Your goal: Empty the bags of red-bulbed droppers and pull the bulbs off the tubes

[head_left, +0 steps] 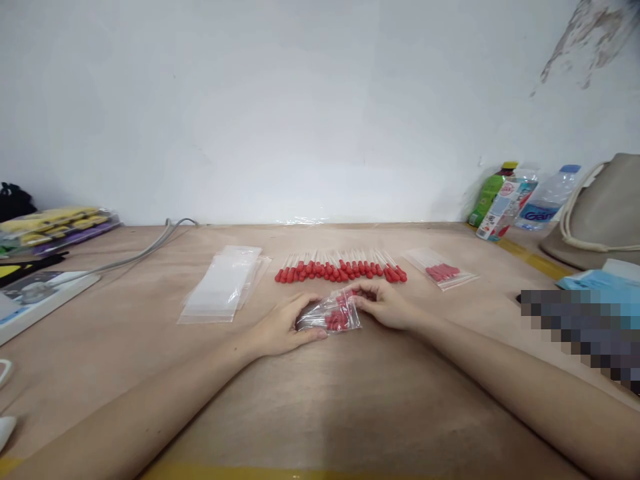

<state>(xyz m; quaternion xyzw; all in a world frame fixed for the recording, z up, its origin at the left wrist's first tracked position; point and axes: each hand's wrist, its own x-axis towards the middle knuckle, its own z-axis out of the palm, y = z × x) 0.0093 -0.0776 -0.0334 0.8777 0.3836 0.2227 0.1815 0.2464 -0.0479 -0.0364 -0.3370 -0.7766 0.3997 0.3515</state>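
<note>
Between my hands is a clear plastic zip bag with several red-tipped white sticks inside. My left hand is closed on the bag's left end, thumb in front and fingers behind. My right hand pinches the bag at its upper right edge. Just beyond lies a row of red-tipped sticks, their red ends toward me. To the left is a stack of flat clear bags. On the right lies another bag with red-tipped sticks in it.
Bottles and a printed carton stand at the back right, beside a beige bag. A blurred dark object lies at the right. A grey cable and yellow packets are on the left, before the white wall.
</note>
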